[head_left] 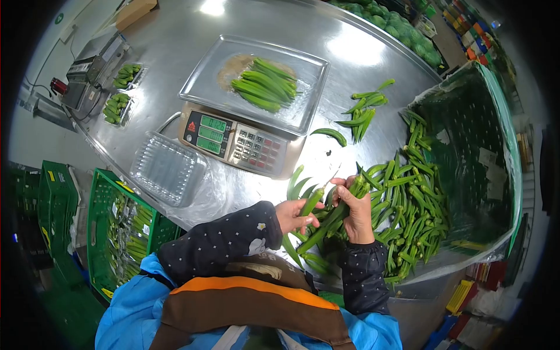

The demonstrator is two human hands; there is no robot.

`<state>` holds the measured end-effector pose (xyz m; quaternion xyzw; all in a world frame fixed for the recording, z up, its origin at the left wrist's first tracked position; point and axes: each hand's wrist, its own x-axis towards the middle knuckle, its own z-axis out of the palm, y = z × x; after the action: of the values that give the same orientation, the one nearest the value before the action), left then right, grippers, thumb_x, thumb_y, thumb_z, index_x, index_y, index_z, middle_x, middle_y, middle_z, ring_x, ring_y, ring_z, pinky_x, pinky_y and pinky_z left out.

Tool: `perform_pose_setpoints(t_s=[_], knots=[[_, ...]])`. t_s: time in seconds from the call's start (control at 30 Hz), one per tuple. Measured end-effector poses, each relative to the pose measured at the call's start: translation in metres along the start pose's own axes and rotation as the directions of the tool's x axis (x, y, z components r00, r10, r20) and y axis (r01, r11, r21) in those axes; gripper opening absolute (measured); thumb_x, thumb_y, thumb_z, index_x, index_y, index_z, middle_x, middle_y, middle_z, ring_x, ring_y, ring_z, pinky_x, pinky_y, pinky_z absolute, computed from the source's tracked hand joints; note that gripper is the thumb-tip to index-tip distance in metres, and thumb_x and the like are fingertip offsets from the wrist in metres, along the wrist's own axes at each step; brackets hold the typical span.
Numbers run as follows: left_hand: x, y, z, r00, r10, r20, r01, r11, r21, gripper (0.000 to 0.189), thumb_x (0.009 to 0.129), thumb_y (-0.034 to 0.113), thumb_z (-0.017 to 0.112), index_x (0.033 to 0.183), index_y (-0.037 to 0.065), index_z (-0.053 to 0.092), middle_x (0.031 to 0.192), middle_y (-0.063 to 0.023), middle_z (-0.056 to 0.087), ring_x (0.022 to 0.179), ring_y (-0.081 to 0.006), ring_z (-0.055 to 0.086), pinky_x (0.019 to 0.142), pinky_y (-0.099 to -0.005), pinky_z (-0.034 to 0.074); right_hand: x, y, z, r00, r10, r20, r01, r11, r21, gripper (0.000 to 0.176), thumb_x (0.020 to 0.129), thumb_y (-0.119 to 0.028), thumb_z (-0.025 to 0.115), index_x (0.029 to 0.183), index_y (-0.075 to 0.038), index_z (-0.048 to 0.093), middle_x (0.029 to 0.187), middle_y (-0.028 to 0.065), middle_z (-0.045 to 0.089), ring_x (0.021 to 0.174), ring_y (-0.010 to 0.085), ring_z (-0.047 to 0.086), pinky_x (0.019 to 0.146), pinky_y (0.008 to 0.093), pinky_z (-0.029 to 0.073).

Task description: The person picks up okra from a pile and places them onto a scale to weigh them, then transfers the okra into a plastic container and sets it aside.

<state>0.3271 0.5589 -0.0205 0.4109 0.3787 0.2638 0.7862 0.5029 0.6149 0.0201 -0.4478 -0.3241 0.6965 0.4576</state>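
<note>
Near the front edge of the metal table, my left hand [296, 216] pinches an okra pod [313, 202] between thumb and fingers. Beside it on the right, my right hand [354, 210] is closed round a bunch of okra [333, 220], their stem ends pointing up past the thumb. More loose pods lie under and around both hands. A large okra pile [411, 204] spreads right of my right hand. Farther back, several pods [265, 84] lie side by side on the steel tray of a scale [233, 143] with lit green displays.
An empty clear plastic box [169, 166] sits left of the scale. Two filled packs [116, 108] stand near a machine at the far left. A green crate [466, 157] lies tipped at the right. Another crate [96, 233] with packed okra is lower left.
</note>
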Motion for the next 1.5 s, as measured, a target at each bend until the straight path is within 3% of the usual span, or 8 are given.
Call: perform_pose_setpoints(t_s=[0.37, 0.63, 1.1, 1.27, 1.3, 1.33, 1.37, 1.5], knots=[[-0.008, 0.002, 0.025, 0.982, 0.151, -0.112, -0.159, 0.985, -0.071, 0.039, 0.092, 0.011, 0.047, 0.128, 0.001, 0.038, 0.088, -0.0047, 0.057, 0.067, -0.0085, 0.05, 0.063, -0.021, 0.043, -0.027, -0.007, 0.003, 0.999, -0.053, -0.012, 0.05, 0.978, -0.203, 0.023, 0.072, -0.002, 0.07, 0.083, -0.003, 0.05, 0.071, 0.0055, 0.056, 0.057, 0.013, 0.052, 0.053, 0.0237, 0.043], [-0.023, 0.031, 0.025, 0.984, 0.124, 0.125, -0.083, 0.955, -0.286, 0.033, 0.095, 0.027, 0.039, 0.111, 0.0, 0.048, 0.074, -0.0061, 0.052, 0.063, -0.0129, 0.051, 0.058, -0.0236, 0.042, -0.042, -0.02, 0.008, 0.984, -0.153, -0.088, 0.156, 0.987, 0.031, 0.027, 0.074, 0.005, 0.065, 0.092, -0.004, 0.047, 0.081, 0.0085, 0.059, 0.072, 0.016, 0.058, 0.065, 0.0284, 0.047], [-0.058, 0.12, 0.007, 0.897, 0.293, 0.33, -0.069, 0.831, -0.552, 0.042, 0.098, 0.038, 0.023, 0.108, 0.002, 0.042, 0.061, -0.0034, 0.045, 0.039, -0.011, 0.036, 0.041, -0.0232, 0.031, -0.069, -0.067, 0.042, 0.825, -0.521, -0.218, 0.497, 0.853, -0.159, 0.018, 0.082, -0.003, 0.058, 0.088, -0.01, 0.042, 0.07, 0.0038, 0.049, 0.06, 0.011, 0.046, 0.053, 0.0225, 0.036], [-0.069, 0.182, -0.005, 0.902, 0.4, 0.164, -0.25, 0.792, -0.558, 0.036, 0.096, 0.035, 0.035, 0.116, 0.006, 0.044, 0.074, -0.0055, 0.053, 0.054, -0.0145, 0.048, 0.05, -0.0242, 0.04, -0.093, -0.011, 0.039, 0.881, -0.399, -0.254, 0.41, 0.912, -0.013, 0.021, 0.074, -0.003, 0.062, 0.087, -0.006, 0.046, 0.068, 0.0071, 0.054, 0.054, 0.0159, 0.052, 0.05, 0.0261, 0.044], [-0.071, 0.189, -0.007, 0.89, 0.421, 0.173, -0.269, 0.793, -0.547, 0.036, 0.096, 0.035, 0.035, 0.116, 0.006, 0.044, 0.074, -0.0055, 0.053, 0.054, -0.0145, 0.048, 0.05, -0.0242, 0.04, -0.101, 0.011, 0.026, 0.892, -0.326, -0.312, 0.259, 0.936, -0.236, 0.024, 0.077, -0.023, 0.066, 0.085, -0.001, 0.061, 0.073, 0.0034, 0.058, 0.065, 0.0162, 0.053, 0.06, 0.03, 0.042], [-0.072, 0.194, -0.01, 0.874, 0.454, 0.174, -0.313, 0.799, -0.514, 0.033, 0.096, 0.032, 0.038, 0.117, 0.007, 0.045, 0.078, -0.0041, 0.054, 0.059, -0.0115, 0.05, 0.054, -0.0225, 0.042, -0.072, 0.07, -0.01, 0.812, -0.473, -0.342, 0.418, 0.88, -0.224, 0.015, 0.08, -0.017, 0.065, 0.074, -0.006, 0.056, 0.066, -0.003, 0.05, 0.056, 0.008, 0.043, 0.052, 0.0229, 0.035], [-0.074, 0.2, -0.013, 0.858, 0.483, 0.173, -0.355, 0.803, -0.479, 0.031, 0.096, 0.029, 0.04, 0.119, 0.008, 0.045, 0.083, -0.0028, 0.055, 0.064, -0.0084, 0.052, 0.058, -0.0207, 0.044, -0.12, 0.03, 0.039, 0.885, -0.186, -0.428, 0.136, 0.98, -0.147, 0.011, 0.079, -0.014, 0.066, 0.077, -0.007, 0.057, 0.067, -0.0039, 0.05, 0.057, 0.0081, 0.044, 0.052, 0.022, 0.034], [-0.074, 0.206, -0.026, 0.836, 0.537, 0.115, -0.467, 0.805, -0.365, 0.036, 0.089, 0.024, 0.057, 0.12, 0.008, 0.049, 0.082, -0.0016, 0.057, 0.069, -0.0088, 0.057, 0.064, -0.0212, 0.049, -0.15, 0.075, 0.026, 0.867, -0.051, -0.496, 0.083, 0.996, 0.042, 0.016, 0.076, -0.005, 0.067, 0.09, -0.004, 0.059, 0.075, -0.0016, 0.056, 0.062, 0.0095, 0.05, 0.053, 0.0228, 0.04]])
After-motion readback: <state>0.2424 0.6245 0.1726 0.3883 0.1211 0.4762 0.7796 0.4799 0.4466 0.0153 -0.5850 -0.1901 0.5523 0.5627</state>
